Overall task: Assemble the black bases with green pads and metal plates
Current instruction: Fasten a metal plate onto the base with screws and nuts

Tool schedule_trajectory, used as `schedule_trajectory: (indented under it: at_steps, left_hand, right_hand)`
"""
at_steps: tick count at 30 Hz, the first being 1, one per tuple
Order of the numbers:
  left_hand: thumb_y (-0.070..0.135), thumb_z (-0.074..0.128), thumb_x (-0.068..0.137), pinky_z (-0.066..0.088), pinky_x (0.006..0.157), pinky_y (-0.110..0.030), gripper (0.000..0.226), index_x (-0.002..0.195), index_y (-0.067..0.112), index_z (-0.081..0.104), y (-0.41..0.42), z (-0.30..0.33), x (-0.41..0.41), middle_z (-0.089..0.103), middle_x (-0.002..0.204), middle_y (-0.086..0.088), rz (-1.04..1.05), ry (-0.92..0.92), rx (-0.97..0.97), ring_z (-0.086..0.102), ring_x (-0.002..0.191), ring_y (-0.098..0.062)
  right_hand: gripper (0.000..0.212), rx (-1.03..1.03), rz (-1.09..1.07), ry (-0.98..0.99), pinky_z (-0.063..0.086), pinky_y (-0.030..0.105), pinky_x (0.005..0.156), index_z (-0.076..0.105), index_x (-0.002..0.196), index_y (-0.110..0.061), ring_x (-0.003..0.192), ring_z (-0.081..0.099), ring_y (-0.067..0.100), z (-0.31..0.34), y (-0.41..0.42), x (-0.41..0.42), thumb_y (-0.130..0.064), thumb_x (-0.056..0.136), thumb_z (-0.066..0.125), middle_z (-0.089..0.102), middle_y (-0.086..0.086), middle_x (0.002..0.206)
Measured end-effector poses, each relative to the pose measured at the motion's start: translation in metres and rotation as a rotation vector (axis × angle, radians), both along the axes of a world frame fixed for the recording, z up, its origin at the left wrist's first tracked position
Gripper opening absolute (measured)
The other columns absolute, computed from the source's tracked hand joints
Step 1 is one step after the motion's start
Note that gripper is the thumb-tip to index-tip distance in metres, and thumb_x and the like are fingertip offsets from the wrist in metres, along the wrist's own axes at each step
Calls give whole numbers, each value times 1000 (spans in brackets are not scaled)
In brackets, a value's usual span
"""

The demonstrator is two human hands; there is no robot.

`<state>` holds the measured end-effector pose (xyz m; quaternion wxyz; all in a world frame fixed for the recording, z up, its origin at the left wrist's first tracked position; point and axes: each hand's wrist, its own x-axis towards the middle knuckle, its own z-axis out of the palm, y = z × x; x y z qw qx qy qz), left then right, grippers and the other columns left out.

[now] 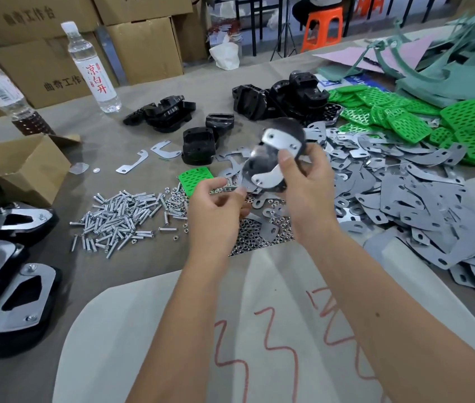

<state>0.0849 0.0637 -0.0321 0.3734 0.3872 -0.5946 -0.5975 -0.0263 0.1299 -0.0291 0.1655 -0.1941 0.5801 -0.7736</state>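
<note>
Right hand (pixel 307 181) grips black base (pixel 271 167) with two metal plates (pixel 281 141) on it, held above counter middle. Left hand (pixel 215 205) pinches something small, likely a screw. Fastening step; next, line up with a plate hole.

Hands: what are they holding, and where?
Right hand grips a black base with metal plates by its right edge. Left hand pinches something too blurred to tell.

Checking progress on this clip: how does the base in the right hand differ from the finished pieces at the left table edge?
The held base, gripped in the right hand, is raised and tilted; the finished pieces lie flat on the table. The held base carries two separate curved plates, with no screws visible; the finished pieces have full plates with screw heads at the corners. Both are black with silver plates.
</note>
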Motion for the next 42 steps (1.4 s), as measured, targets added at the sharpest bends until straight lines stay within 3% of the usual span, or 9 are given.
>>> schedule_trajectory:
  at_steps: [4, 7, 14, 19, 22, 24, 27, 33, 42]
  left_hand:
    - [26, 81, 87, 55, 78, -33, 24, 106, 26, 67, 8, -4, -12, 69, 93, 12, -113, -375, -511, 65, 81, -5]
    - [46, 82, 82, 51, 88, -38, 35, 109, 28, 69, 17, 3, -31, 63, 106, 1, -253, -605, -741, 59, 101, -17]
    - [37, 74, 93, 49, 74, -38, 27, 91, 12, 63, 25, 14, -55, 64, 95, -10, -422, -856, -832, 62, 90, -31]
    - [17, 55, 99, 49, 64, -37, 24, 81, 4, 65, 6, 19, -38, 67, 80, -12, -252, -701, -718, 67, 76, -29]
    - [6, 61, 99, 59, 63, -36, 17, 84, 1, 66, -6, 15, -17, 73, 76, -7, -60, -325, -278, 76, 66, -17]
    - [-3, 67, 95, 58, 53, -27, 14, 85, 7, 63, -8, 15, 2, 75, 79, -6, 10, -14, 10, 75, 64, -13]
    - [-10, 72, 87, 49, 45, -19, 30, 98, 16, 62, -11, 8, 26, 79, 85, -7, -48, 203, 122, 75, 67, -17]
    - [-2, 69, 94, 59, 55, -26, 14, 87, 9, 66, -14, 3, 36, 66, 62, -4, -40, 168, 98, 64, 51, -14]
    - [9, 72, 95, 48, 44, -26, 19, 78, 16, 67, -24, 0, 35, 66, 68, -1, -34, 88, -29, 52, 49, -13]
  right_hand:
    - [5, -4, -240, -59, 62, 51, 86, 56, 107, -25, 95, 74, 19, -4, 10, -31, -25, 103, 60, 73, 4, 107]
    - [13, -44, -369, -32, 59, 34, 83, 58, 114, -16, 83, 68, 5, -3, 17, -47, -24, 104, 58, 71, -1, 102]
    - [7, -76, -394, -6, 42, 15, 61, 52, 99, -23, 57, 49, -5, -5, 18, -51, -25, 105, 56, 58, -25, 65]
    - [6, -65, -315, -33, 54, 27, 82, 59, 104, -20, 81, 63, 4, 0, 18, -44, -26, 105, 58, 70, -6, 95]
    - [4, 4, -146, 17, 59, 31, 77, 62, 107, -23, 89, 71, 13, 1, 12, -34, -26, 103, 62, 75, 2, 102]
    - [3, 61, -27, 73, 63, 47, 73, 63, 105, -25, 90, 74, 29, 0, 6, -23, -24, 101, 63, 76, 8, 99]
    - [6, 169, 106, 206, 60, 55, 81, 64, 107, -25, 89, 73, 32, -7, -2, -2, -24, 101, 64, 78, 6, 95]
    - [6, 207, 180, 367, 56, 58, 80, 62, 105, -21, 86, 69, 42, -9, -4, 13, -24, 101, 64, 75, 16, 87]
    - [5, 201, 213, 370, 57, 61, 78, 61, 106, -25, 86, 68, 48, -10, -3, 12, -28, 102, 63, 74, 20, 88]
